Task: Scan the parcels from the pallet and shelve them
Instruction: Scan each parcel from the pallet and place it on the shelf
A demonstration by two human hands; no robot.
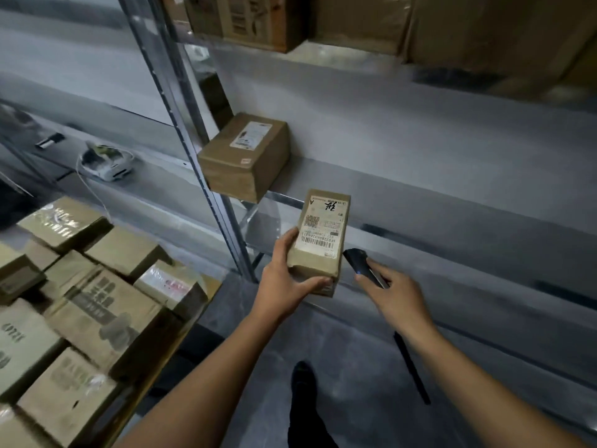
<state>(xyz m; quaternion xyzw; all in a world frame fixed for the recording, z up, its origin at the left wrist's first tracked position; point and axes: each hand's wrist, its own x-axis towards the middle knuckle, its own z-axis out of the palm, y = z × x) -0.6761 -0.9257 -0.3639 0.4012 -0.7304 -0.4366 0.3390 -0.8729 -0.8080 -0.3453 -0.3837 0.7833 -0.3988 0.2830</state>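
Before steel shelf [420, 202], left hand [284, 279] gripping oblong cardboard parcel [319, 240]

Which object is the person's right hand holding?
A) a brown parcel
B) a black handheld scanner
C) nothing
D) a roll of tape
B: the right hand grips a black scanner, while the left hand holds the labelled parcel.

left grip [287, 279] curled round parcel [323, 227] | right grip [392, 295] holds scanner [359, 265] | 2 arms outstretched
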